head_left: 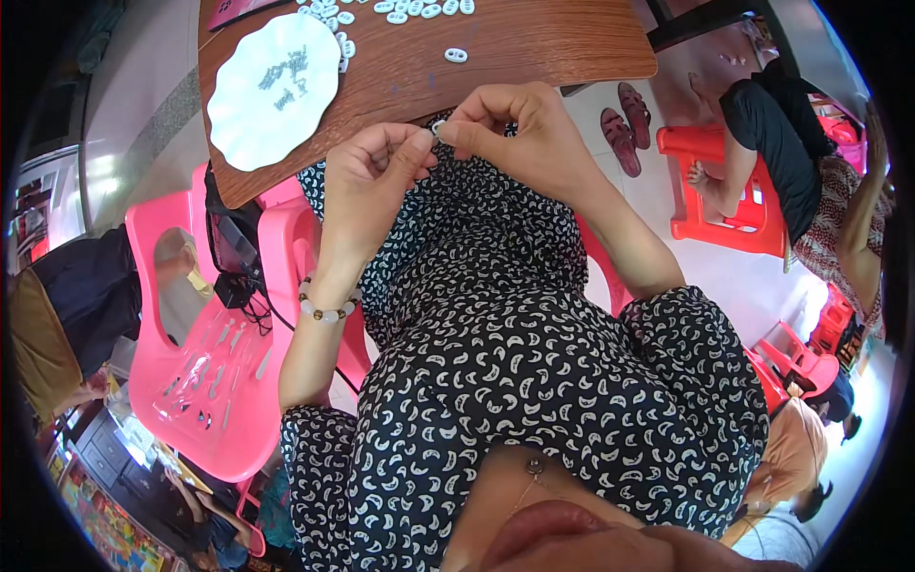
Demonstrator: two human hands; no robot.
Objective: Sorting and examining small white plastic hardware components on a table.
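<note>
My right hand (529,133) pinches a small white plastic piece (437,130) between thumb and fingers, just past the table's near edge. Beside it, my left hand (376,172) is closed with thumb against forefinger, its tips close to that piece. What the left fingers hold, if anything, is too small to make out. One white oval piece with two holes (457,55) lies alone on the wooden table (562,38). More white oval pieces (400,11) are scattered at the far side. A white scalloped plate (238,114) carries a loose heap of tiny metal parts (291,76).
A pink chair (210,410) with a black bag (233,248) and cables stands to my left. Red stools (691,143) and a pair of sandals (624,129) are on the floor at the right. Other people sit at both sides.
</note>
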